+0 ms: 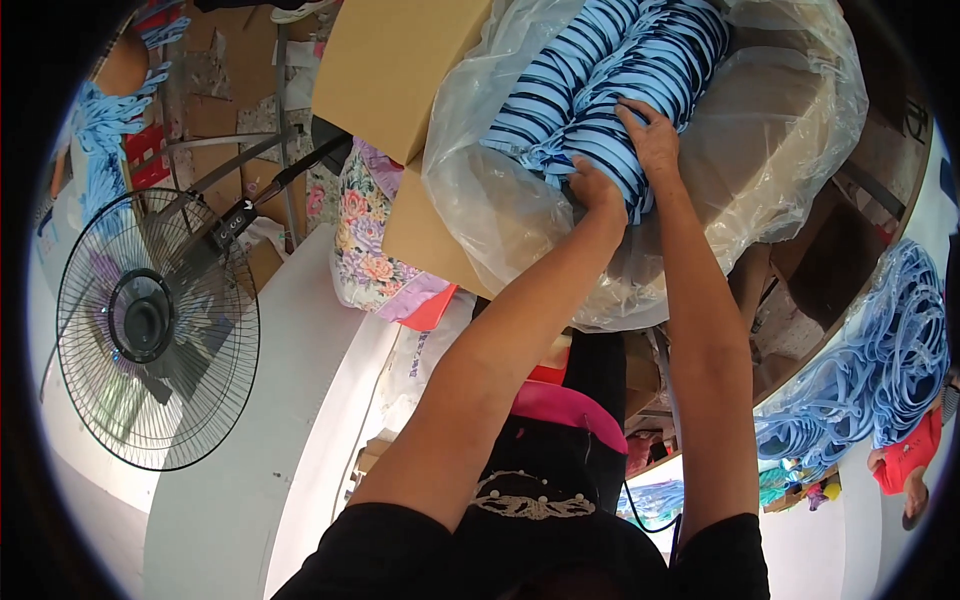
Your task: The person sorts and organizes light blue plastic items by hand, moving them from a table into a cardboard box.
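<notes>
Two long rows of stacked light blue strap pieces with dark bands lie side by side inside a clear plastic bag. The bag lines an open cardboard box. Both my arms reach forward into it. At the near end of the right-hand row, my left hand is closed on the pieces, its fingertips partly hidden among them. My right hand grips the same row a little farther up, thumb side on top; its other fingers are hard to see.
A black standing fan is at the left. A flowered cloth bundle sits beside the box. More blue straps in clear plastic lie on the right, near a person in red. Blue straps also hang at the far left.
</notes>
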`<state>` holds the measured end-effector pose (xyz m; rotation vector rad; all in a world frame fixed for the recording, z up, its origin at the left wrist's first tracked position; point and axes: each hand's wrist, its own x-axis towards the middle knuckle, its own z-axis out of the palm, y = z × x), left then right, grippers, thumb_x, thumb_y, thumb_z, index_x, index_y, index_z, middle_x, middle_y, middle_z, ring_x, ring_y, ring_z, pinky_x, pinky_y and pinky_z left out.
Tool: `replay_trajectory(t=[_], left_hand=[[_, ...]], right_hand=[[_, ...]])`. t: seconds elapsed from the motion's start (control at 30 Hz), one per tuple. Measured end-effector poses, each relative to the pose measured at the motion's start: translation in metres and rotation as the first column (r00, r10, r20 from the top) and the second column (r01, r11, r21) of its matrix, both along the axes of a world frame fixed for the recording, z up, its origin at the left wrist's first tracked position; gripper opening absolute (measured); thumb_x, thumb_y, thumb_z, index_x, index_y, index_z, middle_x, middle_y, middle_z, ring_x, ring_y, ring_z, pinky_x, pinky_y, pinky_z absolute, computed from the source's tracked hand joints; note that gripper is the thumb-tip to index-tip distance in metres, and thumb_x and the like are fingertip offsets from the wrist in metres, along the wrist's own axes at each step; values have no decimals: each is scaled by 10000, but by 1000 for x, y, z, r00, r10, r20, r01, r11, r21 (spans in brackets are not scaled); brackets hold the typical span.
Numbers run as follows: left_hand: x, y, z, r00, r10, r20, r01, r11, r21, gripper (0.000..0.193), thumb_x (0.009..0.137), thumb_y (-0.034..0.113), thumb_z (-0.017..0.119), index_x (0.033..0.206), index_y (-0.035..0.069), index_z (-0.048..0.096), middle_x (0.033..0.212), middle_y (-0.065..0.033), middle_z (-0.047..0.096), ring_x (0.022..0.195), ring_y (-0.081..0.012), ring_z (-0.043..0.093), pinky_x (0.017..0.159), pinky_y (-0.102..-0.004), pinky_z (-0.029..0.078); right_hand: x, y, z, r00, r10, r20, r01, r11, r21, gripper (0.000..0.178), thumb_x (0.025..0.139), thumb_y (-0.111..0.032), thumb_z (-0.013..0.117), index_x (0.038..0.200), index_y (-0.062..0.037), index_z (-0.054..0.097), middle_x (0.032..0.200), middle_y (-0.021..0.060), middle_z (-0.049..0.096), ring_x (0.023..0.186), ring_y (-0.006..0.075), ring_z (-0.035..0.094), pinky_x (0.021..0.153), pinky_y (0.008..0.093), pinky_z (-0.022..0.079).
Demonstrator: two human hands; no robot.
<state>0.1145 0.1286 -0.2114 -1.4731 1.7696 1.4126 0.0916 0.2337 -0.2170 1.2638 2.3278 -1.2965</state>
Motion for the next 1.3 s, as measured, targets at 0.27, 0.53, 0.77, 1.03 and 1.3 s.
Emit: replay_trajectory(t=[0.27,0.53,0.77,1.03,1.3], left_hand=[[-4,-42,32,968,-24,249,-61,944,326,646,1062,504,440,1477,9,452,1474,-191,530,1309,-336,551,1036,-481,465],[-56,-54,154,445,-788,-426,891,439,119,750,957,348,689,1547,25,358,1513,-189,474,1414,-325,423,1195,-417,308],[-84,-49,63,-680,-727,-94,663,-555,-503,912,862,375,779,1565,25,315,1614,-198,347,1505,-342,312,1223,-467,270],[-70,-20,5,-755,-624,-202,582,-495,-645,832,916,468,689,1559,54,363,1636,-146,337,1526,-299,289,1256,-469,190],[-86,-26,-8,-770,-556,-314,610,-493,-621,806,930,516,653,1593,179,342,1636,-104,329,1503,-309,306,1246,-449,233]], right_hand=[[-10,8,-5,990,89,109,-85,996,-38,453,966,-460,591,1238,-127,734,1203,166,728,1137,335,682,990,367,502],[7,-13,24,953,-279,117,237,930,282,414,960,-466,516,1054,-167,787,1048,190,751,974,430,696,888,487,531],[13,-16,-8,851,-485,-203,519,837,175,358,981,-307,506,931,-74,773,883,94,785,862,311,741,782,391,555],[21,-12,-13,820,-427,-382,499,859,110,290,1010,-237,525,1035,-16,710,934,159,770,915,321,738,839,407,550],[91,-84,107,907,233,351,-279,956,86,218,990,-210,553,942,-34,674,903,203,733,931,397,717,819,490,568]])
